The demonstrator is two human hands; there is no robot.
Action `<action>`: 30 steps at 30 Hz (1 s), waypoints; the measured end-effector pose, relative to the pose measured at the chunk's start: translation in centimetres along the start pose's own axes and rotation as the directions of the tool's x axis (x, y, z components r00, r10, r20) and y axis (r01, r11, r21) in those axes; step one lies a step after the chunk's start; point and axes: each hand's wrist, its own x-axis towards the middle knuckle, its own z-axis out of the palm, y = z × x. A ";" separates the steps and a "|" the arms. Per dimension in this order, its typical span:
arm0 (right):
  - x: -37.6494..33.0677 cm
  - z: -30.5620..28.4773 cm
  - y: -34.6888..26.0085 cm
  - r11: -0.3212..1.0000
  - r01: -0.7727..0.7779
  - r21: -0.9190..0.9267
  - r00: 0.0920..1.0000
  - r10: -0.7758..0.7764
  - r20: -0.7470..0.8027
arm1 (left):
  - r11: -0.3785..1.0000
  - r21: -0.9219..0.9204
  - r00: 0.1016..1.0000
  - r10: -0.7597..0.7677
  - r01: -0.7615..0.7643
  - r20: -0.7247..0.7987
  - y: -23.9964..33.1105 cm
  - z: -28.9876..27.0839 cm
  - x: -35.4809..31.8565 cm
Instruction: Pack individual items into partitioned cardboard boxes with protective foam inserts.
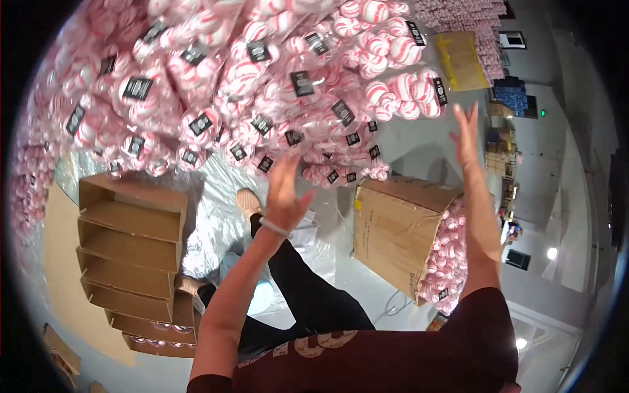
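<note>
A big heap of clear plastic bags [302, 83] filled with red-and-white striped, candy-like balls rises in front of me, many with black labels. My left hand [285, 200] is held at the heap's near edge, fingers stretched out and nothing in it; whether its fingertips touch a bag I cannot tell. Farther right, my right hand [466, 136] is raised with fingers spread, also holding nothing. It is nearest to a bag of striped balls [407, 96] at the heap's right side, with a gap between them.
Several open cardboard boxes [131, 252] stand in a row at left, striped balls in the nearest ones. On the right is a large carton [396, 232] of bagged balls. Plastic sheeting [219, 206] covers floor by my feet. A yellow-taped carton [462, 60] sits farther back.
</note>
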 end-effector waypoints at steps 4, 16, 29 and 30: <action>1.8 2.2 -2.7 0.887 0.305 -0.347 0.940 -0.222 0.260 | 0.985 0.062 0.987 0.159 -0.161 0.035 3.0 0.6 8.8; -8.7 8.9 -3.0 0.645 0.603 -0.470 0.788 -0.575 0.222 | 0.654 0.666 0.850 -0.064 -0.360 0.522 14.4 0.4 29.0; -17.3 2.5 1.8 0.823 0.391 -0.412 0.920 -0.353 0.168 | 0.549 0.622 0.778 0.086 -0.559 0.623 11.4 3.7 28.1; -17.3 2.5 1.9 0.822 0.371 -0.433 0.929 -0.326 0.176 | 0.575 0.599 0.790 0.146 -0.557 0.596 11.3 3.7 27.5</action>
